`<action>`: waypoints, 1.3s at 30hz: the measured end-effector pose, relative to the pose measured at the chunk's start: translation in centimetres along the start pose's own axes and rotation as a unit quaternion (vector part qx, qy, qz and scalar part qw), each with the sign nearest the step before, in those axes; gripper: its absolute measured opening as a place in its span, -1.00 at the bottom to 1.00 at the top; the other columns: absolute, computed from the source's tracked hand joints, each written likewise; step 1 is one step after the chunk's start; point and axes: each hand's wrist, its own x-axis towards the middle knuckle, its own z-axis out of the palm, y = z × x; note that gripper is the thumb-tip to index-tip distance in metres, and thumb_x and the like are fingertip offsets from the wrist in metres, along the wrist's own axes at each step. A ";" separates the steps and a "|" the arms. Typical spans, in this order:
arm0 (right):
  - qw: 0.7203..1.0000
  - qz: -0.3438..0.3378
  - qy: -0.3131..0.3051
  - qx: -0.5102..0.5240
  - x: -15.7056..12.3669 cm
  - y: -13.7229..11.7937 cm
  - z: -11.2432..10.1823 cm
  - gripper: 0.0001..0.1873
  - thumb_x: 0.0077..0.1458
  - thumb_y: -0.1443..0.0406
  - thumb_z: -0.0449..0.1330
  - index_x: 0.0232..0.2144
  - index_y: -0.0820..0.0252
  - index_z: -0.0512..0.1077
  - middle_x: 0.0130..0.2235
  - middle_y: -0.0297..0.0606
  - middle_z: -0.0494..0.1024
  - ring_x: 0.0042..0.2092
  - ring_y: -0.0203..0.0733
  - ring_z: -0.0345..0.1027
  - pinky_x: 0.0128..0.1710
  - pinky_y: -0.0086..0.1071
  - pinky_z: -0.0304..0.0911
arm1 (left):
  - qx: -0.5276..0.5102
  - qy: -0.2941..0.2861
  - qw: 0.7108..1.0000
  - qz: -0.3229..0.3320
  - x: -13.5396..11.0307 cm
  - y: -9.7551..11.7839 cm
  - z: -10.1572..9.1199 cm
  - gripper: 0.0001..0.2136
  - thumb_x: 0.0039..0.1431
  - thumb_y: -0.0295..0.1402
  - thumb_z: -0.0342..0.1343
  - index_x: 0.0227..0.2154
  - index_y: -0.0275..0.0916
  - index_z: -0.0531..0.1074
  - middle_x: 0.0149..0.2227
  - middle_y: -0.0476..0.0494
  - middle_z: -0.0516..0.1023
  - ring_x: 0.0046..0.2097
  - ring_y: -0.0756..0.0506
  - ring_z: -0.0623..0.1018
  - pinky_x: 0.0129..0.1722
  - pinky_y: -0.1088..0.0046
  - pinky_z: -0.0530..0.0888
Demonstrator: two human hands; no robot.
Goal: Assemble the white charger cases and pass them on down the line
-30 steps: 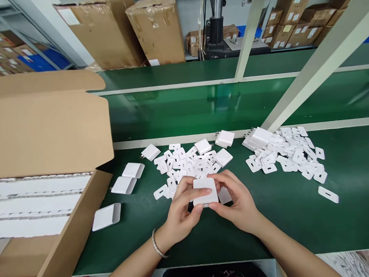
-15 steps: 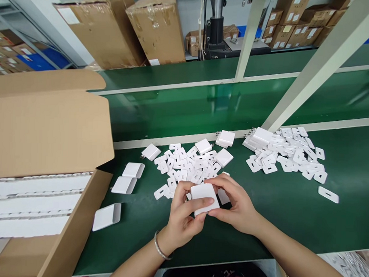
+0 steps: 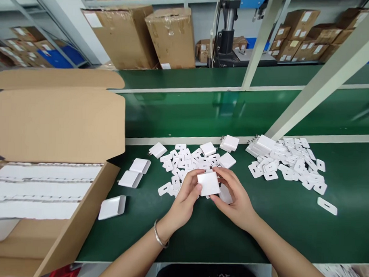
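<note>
The left hand (image 3: 186,195) and right hand (image 3: 234,197) grasp a white charger casing (image 3: 208,183) above the green desk (image 3: 223,245), where light, even fingertip pressure on its edges should keep it steady.

1 head view | faces forward, down | hands (image 3: 184,201) near, centred | far-left cartons (image 3: 32,33) apparently blurred

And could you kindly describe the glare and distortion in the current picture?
Head view: pale reflections streak the glossy green strip; head view: the tall brown cardboard carton at upper left slants, likely from wide-angle distortion; head view: the handheld square white piece looks bright, nearly featureless.
</note>
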 end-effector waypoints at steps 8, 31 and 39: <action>0.994 -0.036 0.034 -0.093 0.5 0.4 -0.9 -0.33 0.35 0.30 0.20 0.42 -0.18 0.16 0.34 -0.12 0.32 0.30 0.07 0.33 0.26 0.01 0.40 | 0.006 0.068 0.991 0.113 1.6 1.0 -1.2 -0.61 0.30 -0.11 0.31 0.08 -0.05 0.36 0.05 -0.16 0.50 0.03 -0.16 0.60 -0.01 0.30 0.59; 0.973 0.110 0.107 -0.173 1.8 2.4 -3.5 -0.57 0.23 -0.08 0.18 -0.07 0.03 0.56 0.04 -0.13 0.53 -0.11 0.02 0.52 -0.26 -0.21 0.51 | 0.692 0.498 0.466 -0.237 -19.7 14.3 -28.4 -0.59 0.19 -0.26 0.08 0.06 -0.29 0.51 0.05 -0.46 0.59 0.10 -0.49 0.60 0.01 0.06 0.52; 0.972 0.127 0.091 -0.176 1.9 3.5 -3.9 -0.58 0.19 -0.08 0.18 -0.06 0.00 0.55 0.04 -0.18 0.53 -0.07 0.03 0.52 -0.19 -0.17 0.51 | 0.684 0.518 0.415 -0.303 -18.6 13.9 -32.1 -0.28 0.13 -0.17 0.13 0.29 -0.53 0.22 0.23 -0.76 0.39 0.27 -0.61 0.43 0.17 -0.09 0.37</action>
